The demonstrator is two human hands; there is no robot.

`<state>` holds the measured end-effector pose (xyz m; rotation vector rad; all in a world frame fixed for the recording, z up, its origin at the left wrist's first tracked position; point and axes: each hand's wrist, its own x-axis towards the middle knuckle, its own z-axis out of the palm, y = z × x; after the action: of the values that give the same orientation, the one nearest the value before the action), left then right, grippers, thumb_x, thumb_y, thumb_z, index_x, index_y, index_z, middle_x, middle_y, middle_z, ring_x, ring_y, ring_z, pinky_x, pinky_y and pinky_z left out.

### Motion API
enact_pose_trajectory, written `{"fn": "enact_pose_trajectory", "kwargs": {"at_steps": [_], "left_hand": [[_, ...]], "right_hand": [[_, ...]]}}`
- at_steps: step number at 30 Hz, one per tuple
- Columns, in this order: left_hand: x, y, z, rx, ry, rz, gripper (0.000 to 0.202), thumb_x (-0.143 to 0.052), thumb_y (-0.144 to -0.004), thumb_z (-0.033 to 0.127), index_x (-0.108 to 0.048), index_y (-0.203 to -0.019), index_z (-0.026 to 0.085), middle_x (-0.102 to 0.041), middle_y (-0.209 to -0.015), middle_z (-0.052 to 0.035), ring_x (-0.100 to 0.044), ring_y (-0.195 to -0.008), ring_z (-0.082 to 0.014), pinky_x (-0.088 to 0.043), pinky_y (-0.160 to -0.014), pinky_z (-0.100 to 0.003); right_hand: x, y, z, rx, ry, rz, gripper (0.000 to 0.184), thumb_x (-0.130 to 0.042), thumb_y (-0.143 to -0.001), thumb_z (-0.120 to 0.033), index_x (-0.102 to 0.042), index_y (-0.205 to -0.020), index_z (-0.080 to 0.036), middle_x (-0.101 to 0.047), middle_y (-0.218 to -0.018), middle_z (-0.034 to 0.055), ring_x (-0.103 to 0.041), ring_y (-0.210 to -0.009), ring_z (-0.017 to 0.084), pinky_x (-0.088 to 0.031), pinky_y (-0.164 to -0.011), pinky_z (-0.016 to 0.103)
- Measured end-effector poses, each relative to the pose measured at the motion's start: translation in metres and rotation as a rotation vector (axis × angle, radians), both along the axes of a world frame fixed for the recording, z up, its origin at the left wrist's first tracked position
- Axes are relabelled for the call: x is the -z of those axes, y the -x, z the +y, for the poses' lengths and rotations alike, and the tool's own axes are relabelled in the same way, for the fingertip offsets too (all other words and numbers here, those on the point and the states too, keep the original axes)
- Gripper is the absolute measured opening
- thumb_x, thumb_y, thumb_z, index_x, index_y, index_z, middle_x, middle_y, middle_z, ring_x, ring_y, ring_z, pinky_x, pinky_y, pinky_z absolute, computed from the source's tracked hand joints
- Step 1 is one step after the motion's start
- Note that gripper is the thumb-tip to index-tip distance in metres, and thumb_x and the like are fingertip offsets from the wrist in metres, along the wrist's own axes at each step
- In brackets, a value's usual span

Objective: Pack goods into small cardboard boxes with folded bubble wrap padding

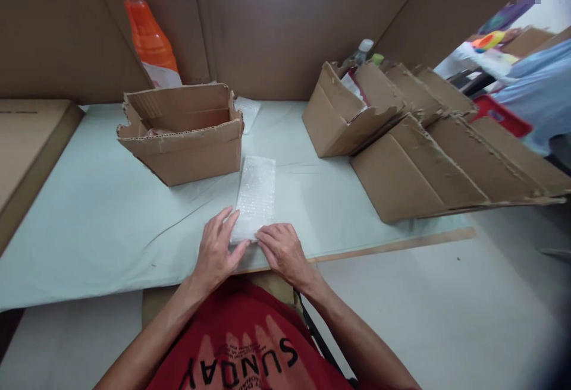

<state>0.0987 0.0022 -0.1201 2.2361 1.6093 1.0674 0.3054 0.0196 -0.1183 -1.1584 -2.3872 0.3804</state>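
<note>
Bubble wrap strip (pixel 256 191) lies flat at the near middle of the desk (pixel 111 217), just right of the open carton (pixel 187 140). Left hand (pixel 217 250) and right hand (pixel 282 250) each grip its near end, fingers pinched on the edge. Looks early: nothing on it, no fold yet

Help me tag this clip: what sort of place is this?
Probably a packing bench: the left hand and right hand rest on a bubble-wrap sheet, beside an open cardboard box and stacked cardboard pieces.
</note>
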Motion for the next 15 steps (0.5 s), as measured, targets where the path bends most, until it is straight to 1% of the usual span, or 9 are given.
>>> {"fn": "enact_pose_trajectory", "kwargs": {"at_steps": [2,4,5,7,9,10,12,13,15], "left_hand": [[-0.002,0.006,-0.011,0.115,-0.008,0.0,0.049,-0.059,-0.094,0.023,-0.05,-0.142,0.022,-0.065,-0.129,-0.0138,-0.06,-0.121,-0.0283,-0.048,-0.104,-0.046],[-0.001,0.01,-0.018,0.179,0.032,-0.025,0.044,-0.053,-0.095,0.016,-0.053,-0.139,0.022,-0.071,-0.11,-0.0098,-0.065,-0.104,-0.024,-0.051,-0.095,-0.042],[0.001,0.009,-0.019,0.17,0.06,-0.043,0.042,-0.051,-0.096,0.015,-0.054,-0.138,0.021,-0.072,-0.102,-0.0083,-0.066,-0.096,-0.0222,-0.052,-0.09,-0.039],[0.005,0.007,-0.016,0.105,0.115,-0.063,0.039,-0.051,-0.097,0.017,-0.056,-0.136,0.02,-0.072,-0.097,-0.0069,-0.066,-0.087,-0.0205,-0.053,-0.082,-0.036],[0.009,0.002,-0.008,0.037,0.133,-0.052,0.038,-0.054,-0.096,0.02,-0.057,-0.134,0.02,-0.071,-0.104,-0.0084,-0.066,-0.093,-0.0217,-0.054,-0.083,-0.036],[0.01,0.0,-0.003,0.013,0.121,-0.043,0.037,-0.055,-0.096,0.021,-0.058,-0.133,0.019,-0.07,-0.108,-0.0097,-0.066,-0.098,-0.0229,-0.054,-0.086,-0.037],[0.01,-0.003,0.004,-0.004,0.068,-0.029,0.036,-0.057,-0.096,0.023,-0.059,-0.132,0.018,-0.067,-0.117,-0.0127,-0.064,-0.107,-0.0255,-0.052,-0.093,-0.039],[0.009,-0.003,0.005,0.011,0.038,-0.027,0.036,-0.058,-0.096,0.024,-0.059,-0.132,0.017,-0.065,-0.121,-0.0141,-0.063,-0.111,-0.0266,-0.051,-0.096,-0.041],[0.006,-0.001,0.002,0.091,0.006,-0.026,0.04,-0.06,-0.095,0.025,-0.057,-0.134,0.017,-0.064,-0.125,-0.0146,-0.061,-0.115,-0.0276,-0.049,-0.1,-0.043]], "right_hand": [[0.001,-0.001,-0.001,0.012,0.078,0.08,0.021,-0.053,-0.099,-0.02,-0.072,-0.108,-0.023,-0.077,-0.1,0.008,-0.068,-0.09,0.023,-0.049,-0.084,0.041],[-0.001,-0.004,-0.004,0.017,0.157,0.179,0.022,-0.052,-0.101,-0.022,-0.071,-0.11,-0.024,-0.078,-0.098,0.0059,-0.069,-0.088,0.021,-0.051,-0.084,0.039],[-0.002,-0.005,-0.006,0.033,0.166,0.219,0.022,-0.051,-0.101,-0.023,-0.071,-0.112,-0.024,-0.078,-0.101,0.0057,-0.07,-0.09,0.021,-0.052,-0.085,0.038],[-0.005,-0.008,-0.011,0.088,0.108,0.251,0.022,-0.053,-0.1,-0.026,-0.069,-0.116,-0.024,-0.076,-0.109,0.0082,-0.069,-0.099,0.023,-0.052,-0.087,0.039],[-0.007,-0.01,-0.015,0.115,0.018,0.202,0.024,-0.057,-0.097,-0.026,-0.067,-0.119,-0.024,-0.072,-0.117,0.0114,-0.066,-0.107,0.027,-0.051,-0.089,0.043],[-0.007,-0.01,-0.015,0.101,-0.005,0.153,0.025,-0.06,-0.096,-0.026,-0.067,-0.12,-0.024,-0.07,-0.121,0.0125,-0.064,-0.11,0.028,-0.05,-0.09,0.044],[-0.006,-0.01,-0.014,0.054,-0.007,0.053,0.027,-0.062,-0.093,-0.023,-0.067,-0.12,-0.024,-0.07,-0.123,0.0129,-0.063,-0.112,0.03,-0.049,-0.09,0.046],[-0.005,-0.01,-0.012,0.041,0.003,0.023,0.027,-0.062,-0.093,-0.021,-0.068,-0.119,-0.024,-0.071,-0.122,0.0127,-0.063,-0.112,0.03,-0.049,-0.09,0.046],[-0.002,-0.009,-0.009,0.046,0.032,0.044,0.024,-0.059,-0.096,-0.02,-0.069,-0.118,-0.023,-0.075,-0.113,0.0114,-0.066,-0.104,0.028,-0.049,-0.087,0.045]]}}
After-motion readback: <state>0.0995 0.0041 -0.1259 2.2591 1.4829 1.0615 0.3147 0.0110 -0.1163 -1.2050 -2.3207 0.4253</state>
